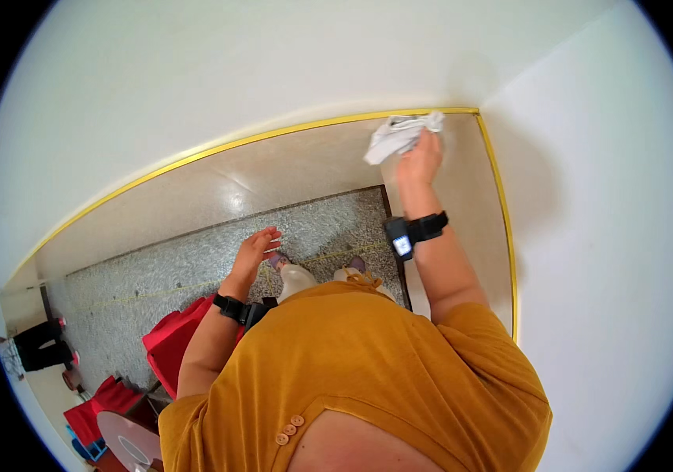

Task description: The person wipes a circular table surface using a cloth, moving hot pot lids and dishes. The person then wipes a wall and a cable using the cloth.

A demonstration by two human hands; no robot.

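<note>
No readable text, lit wrist screen (402,246), marks too small

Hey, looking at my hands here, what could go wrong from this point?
The white cloth is held near one end, so it might slip from your right hand. Its loose part, beside the yellow strip, could snag there. The red item shows beside your left forearm; stepping back might bump it.

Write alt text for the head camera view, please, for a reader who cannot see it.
A person's right hand holds a white cloth close to a yellow strip along a pale wall, near a corner. The left hand, apparently empty, is held out above a speckled floor.
</note>
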